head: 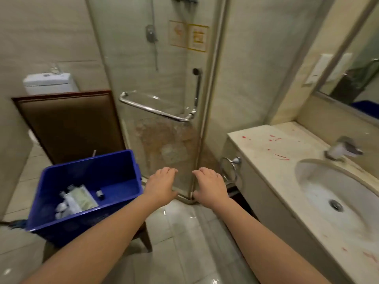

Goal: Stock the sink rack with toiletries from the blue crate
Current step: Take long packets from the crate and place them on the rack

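Observation:
The blue crate [114, 167] stands at lower left on a wooden stool. Inside it lie several toiletries: pale sachets and small tubes [77, 199] and a little dark bottle [99, 194]. My left hand [161, 185] hovers palm down just right of the crate, fingers relaxed and holding nothing. My right hand [209, 184] hangs beside it, also palm down and holding nothing. Both hands are in the air in front of the glass shower door. No sink rack shows in this view.
A marble counter [270, 148] with red stains runs along the right, holding the sink basin [320, 193] and faucet [342, 149]. A towel ring [230, 168] hangs on the counter's end. Ahead is the shower door with its chrome handle [162, 111]. A toilet tank [49, 82] sits far left.

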A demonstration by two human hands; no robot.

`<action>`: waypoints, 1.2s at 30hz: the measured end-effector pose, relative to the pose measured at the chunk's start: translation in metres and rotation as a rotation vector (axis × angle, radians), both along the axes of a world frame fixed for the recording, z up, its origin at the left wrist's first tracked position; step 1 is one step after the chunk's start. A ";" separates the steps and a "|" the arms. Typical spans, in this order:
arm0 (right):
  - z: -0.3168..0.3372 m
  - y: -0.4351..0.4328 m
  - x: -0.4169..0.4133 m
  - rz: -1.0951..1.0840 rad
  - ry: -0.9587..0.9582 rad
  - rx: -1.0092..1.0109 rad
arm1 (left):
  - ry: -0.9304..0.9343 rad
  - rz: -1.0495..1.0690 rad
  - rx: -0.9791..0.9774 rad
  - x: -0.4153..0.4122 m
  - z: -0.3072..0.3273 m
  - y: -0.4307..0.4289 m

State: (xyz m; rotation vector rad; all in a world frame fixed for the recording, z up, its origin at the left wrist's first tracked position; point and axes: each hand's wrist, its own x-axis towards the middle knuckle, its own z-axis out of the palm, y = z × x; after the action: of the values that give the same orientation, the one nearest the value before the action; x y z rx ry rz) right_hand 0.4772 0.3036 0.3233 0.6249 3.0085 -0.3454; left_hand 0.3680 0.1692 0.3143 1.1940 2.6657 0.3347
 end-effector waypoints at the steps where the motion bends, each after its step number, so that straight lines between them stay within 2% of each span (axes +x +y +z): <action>1: -0.001 -0.014 -0.015 0.023 0.005 -0.003 | 0.002 0.022 0.001 -0.011 -0.001 -0.016; 11: -0.009 -0.141 -0.133 0.246 0.040 -0.032 | 0.013 0.237 -0.015 -0.098 -0.009 -0.161; 20: -0.015 -0.216 -0.199 0.438 0.006 -0.007 | -0.026 0.441 0.024 -0.129 -0.021 -0.252; 28: -0.035 -0.252 -0.242 0.566 -0.046 0.008 | -0.092 0.608 0.033 -0.145 -0.045 -0.298; 36: -0.070 -0.264 -0.317 0.666 -0.134 -0.026 | -0.196 0.735 0.001 -0.200 -0.080 -0.310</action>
State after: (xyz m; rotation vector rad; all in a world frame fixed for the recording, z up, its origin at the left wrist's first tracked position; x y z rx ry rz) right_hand 0.1598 0.0400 0.2529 -0.3493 2.8531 -0.2797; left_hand 0.1678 -0.1404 0.2341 0.1175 2.8126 0.5213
